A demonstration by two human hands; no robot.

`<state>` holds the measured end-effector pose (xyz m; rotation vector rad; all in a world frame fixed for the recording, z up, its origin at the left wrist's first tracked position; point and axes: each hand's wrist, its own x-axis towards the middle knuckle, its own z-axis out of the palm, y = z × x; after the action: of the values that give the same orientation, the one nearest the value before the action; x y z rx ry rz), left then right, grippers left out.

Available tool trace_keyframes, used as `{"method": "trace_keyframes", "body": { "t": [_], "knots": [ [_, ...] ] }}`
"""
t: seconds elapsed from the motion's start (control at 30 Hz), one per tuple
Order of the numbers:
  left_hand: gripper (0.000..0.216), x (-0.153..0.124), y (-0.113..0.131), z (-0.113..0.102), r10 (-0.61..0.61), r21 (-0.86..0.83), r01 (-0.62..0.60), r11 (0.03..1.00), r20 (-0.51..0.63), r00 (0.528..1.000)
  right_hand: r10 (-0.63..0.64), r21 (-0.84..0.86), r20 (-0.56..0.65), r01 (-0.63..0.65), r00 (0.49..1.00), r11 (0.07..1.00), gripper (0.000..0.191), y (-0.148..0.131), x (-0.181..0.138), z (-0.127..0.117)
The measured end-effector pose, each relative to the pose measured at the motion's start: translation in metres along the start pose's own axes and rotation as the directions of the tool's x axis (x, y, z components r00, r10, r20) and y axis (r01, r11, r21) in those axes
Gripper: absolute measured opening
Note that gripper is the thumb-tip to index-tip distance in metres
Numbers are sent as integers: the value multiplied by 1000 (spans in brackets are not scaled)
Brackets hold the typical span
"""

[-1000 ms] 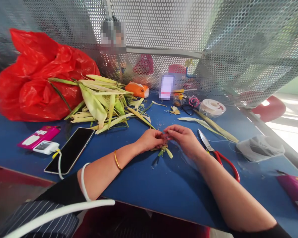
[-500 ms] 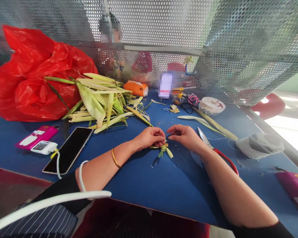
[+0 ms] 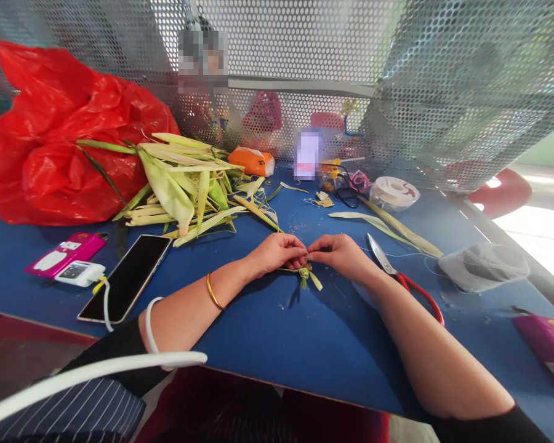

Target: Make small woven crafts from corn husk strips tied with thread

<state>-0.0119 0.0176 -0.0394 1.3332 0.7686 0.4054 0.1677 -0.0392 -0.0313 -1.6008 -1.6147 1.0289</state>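
My left hand (image 3: 279,253) is closed on a small knotted corn husk bundle (image 3: 305,275), whose green and yellowish ends stick out below the fingers. Close beside it, my right hand (image 3: 333,251) pinches at the top of the bundle, its fingertips meeting those of my left. Whatever lies in that pinch is too small to make out. Scissors (image 3: 382,257) with red handles lie just right of my right forearm. Loose husk strips (image 3: 388,227) rest beyond the scissors.
A pile of corn husks (image 3: 180,184) leans by a red plastic bag (image 3: 74,141) at the left. A phone (image 3: 127,277) and a white cable (image 3: 108,304) lie near my left arm. Spools of tape (image 3: 394,192) and clear thread (image 3: 484,267) stand right. Perforated metal panels (image 3: 300,43) close the back.
My right hand has moved left, closing the gap, and its fingertips now meet my left hand at the husk bundle. My left hand keeps its hold. The view has shifted slightly.
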Motion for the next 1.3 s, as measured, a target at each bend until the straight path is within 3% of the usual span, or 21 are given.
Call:
{"method": "trace_keyframes", "body": {
  "t": [0.2, 0.37, 0.53, 0.63, 0.7, 0.83, 0.97, 1.07, 1.17, 1.3],
  "knots": [
    [12, 0, -1, 0, -19, -13, 19, 1000, -22, 1000, -63, -155, -119, 44, 991, 987, 18, -5, -3, 0],
    [10, 1, -1, 1, -1, -13, 0, 1000, -35, 999, -59, -90, -123, 49, 991, 995, 19, -3, -2, 2],
    [10, -1, 1, 2, -18, -46, 13, 999, -104, 994, -117, -84, -89, 110, 989, 990, 18, -5, -4, -2],
    [11, -3, 4, 1, -33, -37, 29, 999, -121, 992, -189, -87, 10, 189, 982, 978, 16, -9, -7, -6],
    [10, -3, 5, 1, -27, -18, 25, 1000, -120, 992, -204, -40, 64, 207, 977, 978, 16, -10, -7, -7],
    [9, -2, 4, 0, 44, 68, -39, 997, -75, 996, -204, 135, -18, 205, 979, 969, 14, -6, -2, -1],
    [6, 0, 5, -5, 141, 238, -129, 963, -34, 989, -187, 239, 17, 178, 982, 955, 18, 4, 4, 11],
    [8, -2, 7, -7, 311, 506, -260, 822, -17, 950, -193, 181, 32, 184, 981, 966, 16, 8, 6, 15],
    [13, -6, 9, -6, 469, 773, -338, 536, 60, 881, -195, 110, 19, 191, 981, 975, 19, 10, 5, 16],
    [11, -11, 7, 0, 553, 945, -296, 136, 176, 815, -175, 28, -27, 176, 984, 984, 21, 8, 5, 16]
  ]
}}
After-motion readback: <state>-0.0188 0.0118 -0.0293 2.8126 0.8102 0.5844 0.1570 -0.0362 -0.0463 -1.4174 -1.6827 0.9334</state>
